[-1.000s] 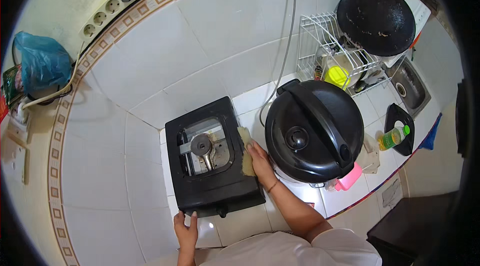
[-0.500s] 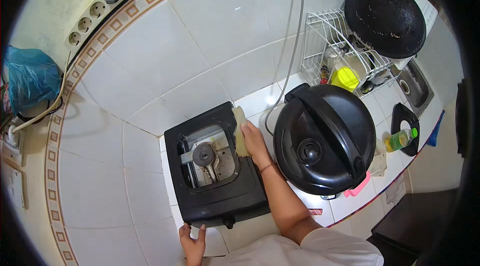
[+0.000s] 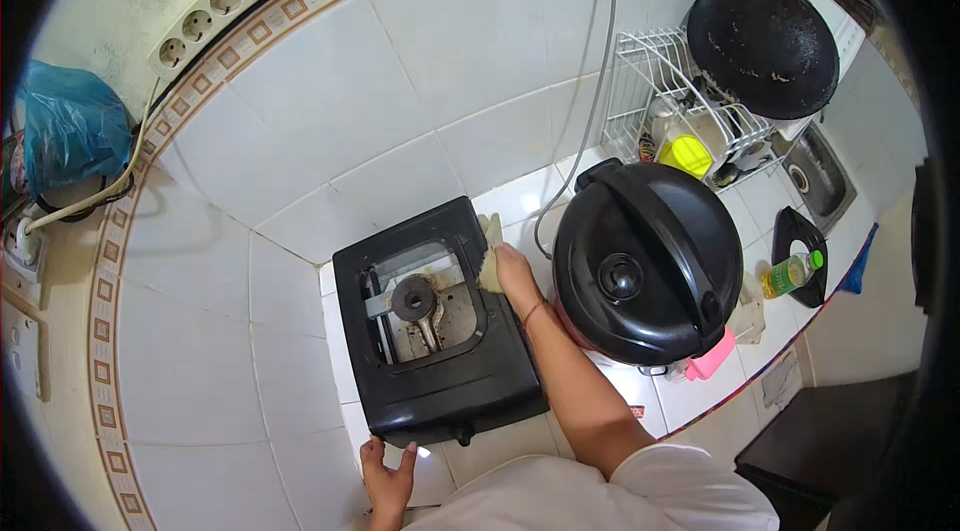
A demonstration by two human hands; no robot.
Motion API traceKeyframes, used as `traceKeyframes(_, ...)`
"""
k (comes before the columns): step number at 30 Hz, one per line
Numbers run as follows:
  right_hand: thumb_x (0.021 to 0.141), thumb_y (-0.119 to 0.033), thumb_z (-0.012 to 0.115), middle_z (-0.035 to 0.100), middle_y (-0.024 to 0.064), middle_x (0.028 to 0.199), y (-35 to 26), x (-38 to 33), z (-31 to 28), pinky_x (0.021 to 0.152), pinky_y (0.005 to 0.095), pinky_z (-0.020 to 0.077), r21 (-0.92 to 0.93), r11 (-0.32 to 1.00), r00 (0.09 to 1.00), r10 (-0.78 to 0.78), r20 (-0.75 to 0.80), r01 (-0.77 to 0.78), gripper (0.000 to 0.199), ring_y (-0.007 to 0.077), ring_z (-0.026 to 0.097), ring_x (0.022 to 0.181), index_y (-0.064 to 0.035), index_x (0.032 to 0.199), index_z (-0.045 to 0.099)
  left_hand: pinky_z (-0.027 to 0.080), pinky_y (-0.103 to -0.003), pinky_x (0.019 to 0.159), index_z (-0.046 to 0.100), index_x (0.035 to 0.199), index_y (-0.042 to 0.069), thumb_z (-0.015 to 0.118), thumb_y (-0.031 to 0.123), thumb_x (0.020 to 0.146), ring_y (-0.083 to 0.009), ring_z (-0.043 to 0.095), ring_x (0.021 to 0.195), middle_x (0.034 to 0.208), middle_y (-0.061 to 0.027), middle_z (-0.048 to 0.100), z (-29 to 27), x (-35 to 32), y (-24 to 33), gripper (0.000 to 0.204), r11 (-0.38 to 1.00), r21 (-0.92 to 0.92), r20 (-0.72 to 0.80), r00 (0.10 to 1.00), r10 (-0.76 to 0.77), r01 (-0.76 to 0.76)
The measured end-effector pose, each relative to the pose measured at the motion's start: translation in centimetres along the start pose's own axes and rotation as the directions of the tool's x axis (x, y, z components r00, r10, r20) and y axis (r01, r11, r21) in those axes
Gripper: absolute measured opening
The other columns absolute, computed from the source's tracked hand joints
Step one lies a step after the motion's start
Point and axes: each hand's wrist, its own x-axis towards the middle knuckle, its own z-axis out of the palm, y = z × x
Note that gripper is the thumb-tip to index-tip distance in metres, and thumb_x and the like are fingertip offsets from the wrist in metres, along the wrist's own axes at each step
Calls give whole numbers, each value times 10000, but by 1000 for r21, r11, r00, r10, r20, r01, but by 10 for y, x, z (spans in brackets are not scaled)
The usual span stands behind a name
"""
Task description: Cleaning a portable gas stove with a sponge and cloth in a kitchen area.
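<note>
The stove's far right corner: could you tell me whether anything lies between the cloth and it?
Nothing visible does. The right hand presses the cloth on the stove edge, and the cooker stands off to the right.

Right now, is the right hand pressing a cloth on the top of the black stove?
Yes, the right hand holds a yellowish cloth against the right top edge of the black stove.

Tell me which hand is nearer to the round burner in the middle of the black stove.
Right. The right hand presses a yellowish cloth on the stove top just right of the burner. The left hand rests on the counter below the stove's front edge.
</note>
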Motion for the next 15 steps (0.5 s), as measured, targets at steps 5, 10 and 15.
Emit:
traceKeyframes(5,967,-257,391,630,148,945,-6,-87,-24,795,334,431,-18,997,996,81,23,-80,355,215,575,867,24,1101,563,414,-368,846,529,1012,-138,781,206,723,-315,503,942,1000,-196,506,-1,-1,-1,515,1000,0,16,1000,-23,23)
traceKeyframes(10,999,-208,381,598,63,1028,20,-174,-65,823,260,429,-155,985,988,91,124,-71,324,121,531,930,8,1195,521,414,-364,847,524,1007,-142,777,189,722,-313,502,938,998,-200,500,-2,0,3,505,1000,-8,14,1000,-20,20)
traceKeyframes(15,997,-171,391,604,65,1041,1,-195,-63,865,249,420,-39,988,984,155,92,-152,302,115,535,966,4,1204,525,416,-363,846,520,1002,-139,766,166,719,-317,505,931,976,-202,505,-3,-2,8,483,999,-39,7,1000,-2,2)
